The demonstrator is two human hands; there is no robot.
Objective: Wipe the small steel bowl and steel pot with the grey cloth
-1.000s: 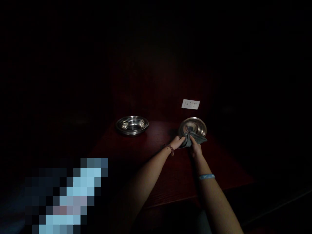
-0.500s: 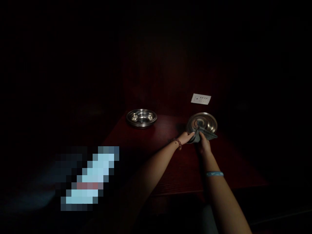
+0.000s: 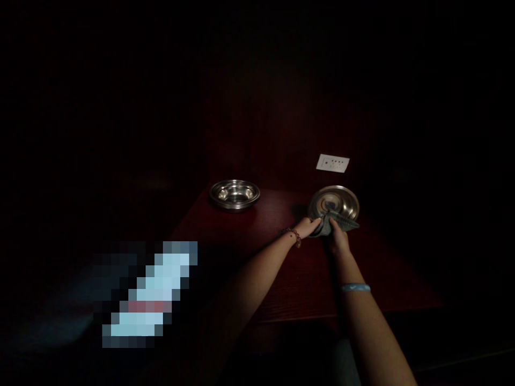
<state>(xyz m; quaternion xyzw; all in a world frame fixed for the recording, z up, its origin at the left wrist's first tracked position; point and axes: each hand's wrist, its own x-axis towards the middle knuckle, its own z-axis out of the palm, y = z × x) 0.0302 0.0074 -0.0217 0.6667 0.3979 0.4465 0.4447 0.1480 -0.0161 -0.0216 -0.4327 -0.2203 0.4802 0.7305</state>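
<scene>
Both my hands grip a dark grey-green cloth (image 3: 341, 221) at the near rim of a shiny metal plate (image 3: 349, 201), which is tilted up toward me. My left hand (image 3: 308, 227), with a beaded bracelet at the wrist, is closed on the cloth at the plate's near left edge. Thumb up, my right hand (image 3: 338, 236) is closed on the cloth just to the right. The fingers under the cloth and rim are hidden. To the left, a stack of metal plates (image 3: 234, 206) lies on the dark red table (image 3: 277, 214).
A white socket panel (image 3: 332, 163) is on the dark red wall behind the plate. At lower left glows a pixelated, pale blue slanted shape (image 3: 156, 289). The table's front edge (image 3: 298, 320) runs below my forearms. Deep shadow hides the surroundings.
Almost nothing differs. The whole view has shifted very slightly, while both hands keep their hold on the cloth at the plate's rim.
</scene>
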